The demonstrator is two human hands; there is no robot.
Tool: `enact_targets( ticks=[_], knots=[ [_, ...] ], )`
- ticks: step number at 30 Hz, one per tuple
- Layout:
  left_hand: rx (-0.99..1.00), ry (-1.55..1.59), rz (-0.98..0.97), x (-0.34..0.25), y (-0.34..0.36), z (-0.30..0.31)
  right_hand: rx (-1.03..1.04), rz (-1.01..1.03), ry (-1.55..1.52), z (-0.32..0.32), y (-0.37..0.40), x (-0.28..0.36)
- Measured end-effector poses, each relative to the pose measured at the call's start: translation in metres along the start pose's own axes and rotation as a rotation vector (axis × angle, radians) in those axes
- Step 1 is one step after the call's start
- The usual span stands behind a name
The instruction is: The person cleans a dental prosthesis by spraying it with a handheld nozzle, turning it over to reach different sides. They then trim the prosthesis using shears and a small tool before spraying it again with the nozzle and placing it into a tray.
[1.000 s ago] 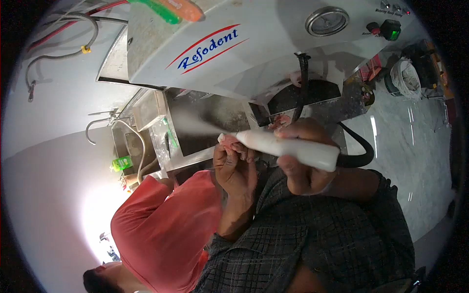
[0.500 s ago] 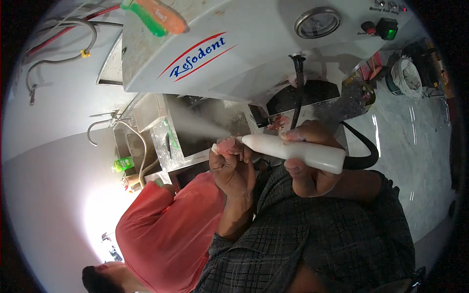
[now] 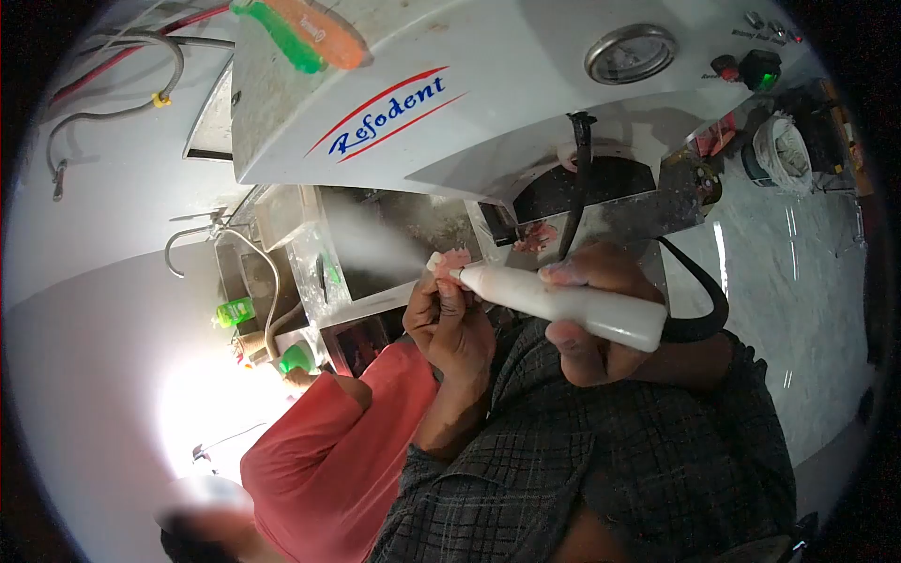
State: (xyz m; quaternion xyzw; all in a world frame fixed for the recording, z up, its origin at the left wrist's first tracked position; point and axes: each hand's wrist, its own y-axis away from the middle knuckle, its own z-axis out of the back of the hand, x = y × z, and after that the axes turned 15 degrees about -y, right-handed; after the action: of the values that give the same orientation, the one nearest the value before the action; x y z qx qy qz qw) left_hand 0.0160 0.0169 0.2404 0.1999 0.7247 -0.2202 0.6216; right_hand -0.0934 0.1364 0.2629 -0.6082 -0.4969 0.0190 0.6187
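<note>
My left hand pinches a pink partial denture with a few whitish teeth at its left end. My right hand is wrapped round a white steam handpiece, its tip right at the denture. A plume of steam streams leftward from there over a dark basin. From the rear of the handpiece a black hose curves away. Above my hands is the white steam cleaner lettered "Refodent", with a round pressure gauge and a green-lit switch.
Close on the left, a person in a red shirt works near a sink. A green bottle stands by the sink's curved hose. Orange and green handled tools lie on the machine. A lined bucket sits on the floor at right.
My left hand has turned the denture and raised it slightly, so its toothed end now points up-left. The handpiece has shifted slightly down. The person in red has moved an arm, showing a green object.
</note>
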Motion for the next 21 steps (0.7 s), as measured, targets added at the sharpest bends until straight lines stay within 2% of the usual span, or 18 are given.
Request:
enact_targets(
  ticks=[1, 2, 7, 9, 10, 13, 14, 17, 19, 20, 21],
  knots=[
    [-0.003, 0.0, 0.0, 0.0, -0.001, 0.001, 0.026, 0.03, 0.034, 0.001, -0.001, -0.001],
    [0.025, 0.028, -0.019, 0.001, -0.002, 0.001, 0.063, -0.111, 0.03, 0.008, -0.005, 0.005],
    [-0.003, -0.013, 0.001, 0.0, -0.003, 0.003, 0.044, -0.072, -0.012, 0.0, -0.002, 0.0],
    [0.088, 0.114, -0.022, 0.002, -0.005, 0.007, -0.013, -0.066, -0.006, 0.001, -0.005, -0.004],
    [0.059, 0.053, -0.002, -0.005, -0.004, 0.001, 0.016, 0.011, 0.014, 0.001, -0.005, -0.006],
    [0.045, 0.148, 0.115, 0.0, -0.004, 0.007, 0.042, -0.018, 0.081, 0.0, -0.004, -0.003],
    [0.169, 0.234, 0.079, 0.005, -0.007, 0.013, 0.044, -0.019, 0.081, 0.0, -0.004, -0.003],
    [0.099, 0.221, 0.164, -0.001, -0.004, 0.01, 0.054, -0.101, -0.004, -0.004, -0.003, -0.006],
    [0.129, 0.272, 0.152, 0.001, -0.007, 0.01, -0.07, 0.072, -0.025, -0.011, 0.0, -0.015],
    [0.16, 0.322, 0.142, 0.001, -0.007, 0.01, -0.062, -0.033, -0.025, -0.006, -0.004, -0.011],
    [0.158, 0.322, 0.142, -0.002, -0.005, 0.008, -0.061, -0.034, -0.027, -0.005, -0.004, -0.008]
  ],
)
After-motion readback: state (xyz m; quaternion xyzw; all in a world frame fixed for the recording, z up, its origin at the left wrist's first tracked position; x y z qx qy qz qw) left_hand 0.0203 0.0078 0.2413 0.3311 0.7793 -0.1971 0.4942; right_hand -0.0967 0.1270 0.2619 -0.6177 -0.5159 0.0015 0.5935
